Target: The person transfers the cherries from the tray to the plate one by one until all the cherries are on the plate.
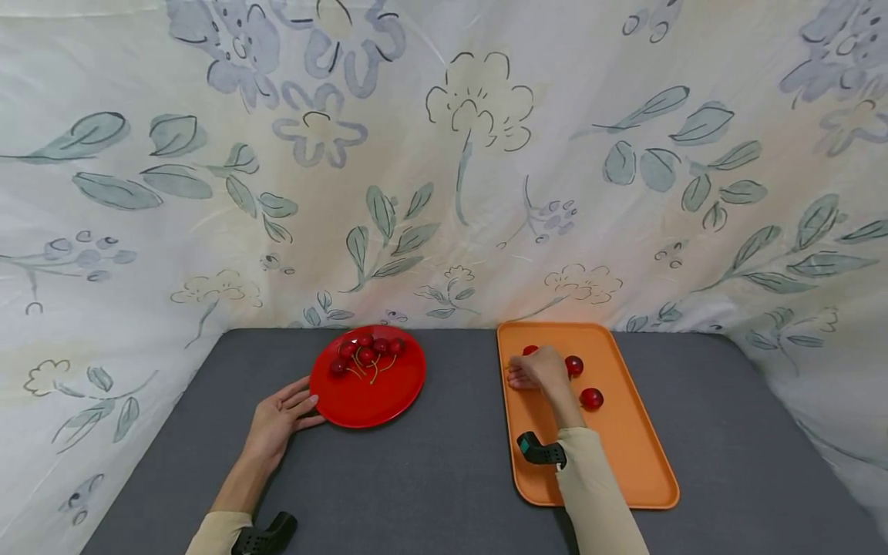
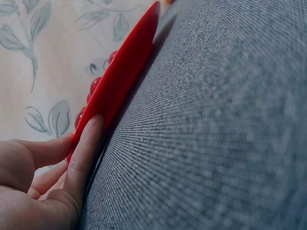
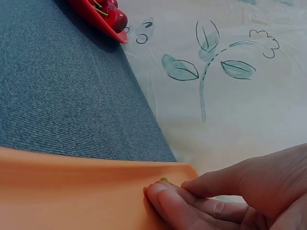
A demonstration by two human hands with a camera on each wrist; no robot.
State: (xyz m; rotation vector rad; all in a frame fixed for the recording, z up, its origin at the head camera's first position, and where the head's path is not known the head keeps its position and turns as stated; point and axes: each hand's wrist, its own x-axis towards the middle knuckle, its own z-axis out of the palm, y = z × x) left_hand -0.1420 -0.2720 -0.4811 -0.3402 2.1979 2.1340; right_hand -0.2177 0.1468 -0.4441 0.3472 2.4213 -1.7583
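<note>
My left hand [image 1: 272,424] grips the near left rim of a red plate [image 1: 368,405], thumb on one face and a finger under the other in the left wrist view. Several red cherries [image 1: 366,356] with stems lie at the plate's far side. Over the left half of an orange tray [image 1: 624,470], my right hand [image 1: 544,371] has thumb and fingertips together. A greenish stem tip [image 3: 165,180] pokes out between them in the right wrist view; the fruit on it is hidden there. One cherry [image 1: 530,350] shows just beyond this hand, and two more cherries [image 1: 592,398] lie to its right.
A dark grey cloth [image 1: 430,478] covers the table, with plate on the left and tray on the right. Behind it hangs a floral curtain [image 1: 444,169]. Each wrist carries a black band [image 1: 541,451].
</note>
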